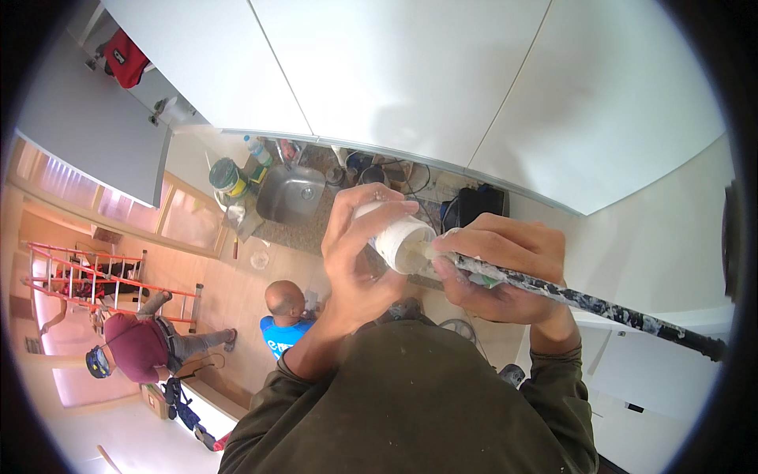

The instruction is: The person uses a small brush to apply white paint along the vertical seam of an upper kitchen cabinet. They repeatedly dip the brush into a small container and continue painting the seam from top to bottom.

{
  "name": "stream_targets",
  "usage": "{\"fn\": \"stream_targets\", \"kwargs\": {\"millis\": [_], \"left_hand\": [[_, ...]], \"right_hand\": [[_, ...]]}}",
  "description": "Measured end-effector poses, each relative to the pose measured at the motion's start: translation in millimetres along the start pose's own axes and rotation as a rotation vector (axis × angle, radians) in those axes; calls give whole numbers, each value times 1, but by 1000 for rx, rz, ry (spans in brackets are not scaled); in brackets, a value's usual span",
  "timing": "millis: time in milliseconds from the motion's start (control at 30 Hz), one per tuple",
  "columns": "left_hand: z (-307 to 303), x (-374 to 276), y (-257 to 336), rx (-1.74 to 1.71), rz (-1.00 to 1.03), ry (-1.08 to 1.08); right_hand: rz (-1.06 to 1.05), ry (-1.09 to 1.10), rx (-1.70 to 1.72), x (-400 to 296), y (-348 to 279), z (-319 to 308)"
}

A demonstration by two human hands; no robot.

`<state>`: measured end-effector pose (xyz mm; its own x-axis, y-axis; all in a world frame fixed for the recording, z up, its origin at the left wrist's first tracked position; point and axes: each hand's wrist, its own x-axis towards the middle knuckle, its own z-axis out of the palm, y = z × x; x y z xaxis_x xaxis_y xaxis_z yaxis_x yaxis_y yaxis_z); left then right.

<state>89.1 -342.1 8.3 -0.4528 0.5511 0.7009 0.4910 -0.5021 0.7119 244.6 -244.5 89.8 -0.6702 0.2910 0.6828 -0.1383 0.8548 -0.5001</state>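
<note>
My left hand grips a small white plastic jar, tilted so that its open mouth faces my right hand. Pale residue coats the jar's neck and inside. Between the thumb and fingers of my right hand is a long black stick, heavily smeared with white paint or paste. A pale tip at the stick's near end reaches into the jar's mouth. Something green shows under the right fingers; what it is I cannot tell. White specks mark my fingertips.
White cabinet doors stand close in front. Below lies a stone counter with a steel sink, a lidded bucket and a black bag. A person in blue is below left; another stands near an orange ladder.
</note>
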Motion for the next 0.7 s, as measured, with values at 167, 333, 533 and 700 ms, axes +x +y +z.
{"fn": "stream_targets", "kwargs": {"millis": [167,333,533,700], "left_hand": [[5,6,-3,-8,-21,2],[5,24,-25,87,73,-56],[18,98,-47,38,-61,96],[45,241,-64,204,257,352]], "right_hand": [[-61,-6,88,2,24,-4],[321,193,706,2,41,-20],[138,465,792,38,85,-57],[-242,481,361,116,111,-147]]}}
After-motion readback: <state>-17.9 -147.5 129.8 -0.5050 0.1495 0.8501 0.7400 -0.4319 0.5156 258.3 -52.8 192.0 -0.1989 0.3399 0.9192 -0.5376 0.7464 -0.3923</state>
